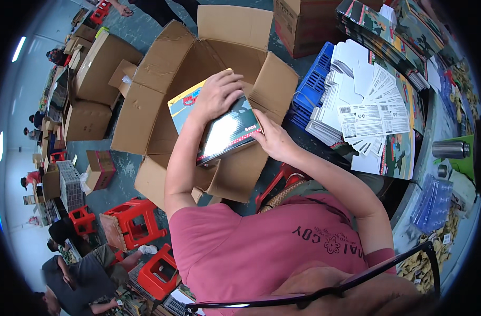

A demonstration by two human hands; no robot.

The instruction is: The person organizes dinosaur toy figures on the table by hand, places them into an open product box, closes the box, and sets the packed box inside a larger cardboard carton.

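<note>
I hold a colourful printed box (227, 131) with a glossy dark side over a large open cardboard carton (161, 105) on the floor. My left hand (216, 95) lies across the top of the box, fingers curled over its far edge. My right hand (272, 138) grips its near right corner. The box is tilted, and its yellow and blue end points into the carton. Both forearms reach forward from my pink shirt.
A blue plastic crate (311, 84) stands right of the carton. Stacks of flat white and printed cards (367, 95) cover the table at right, with a steel cup (450, 149). Red plastic stools (132, 218) and more cartons (100, 63) stand at left, where other people work.
</note>
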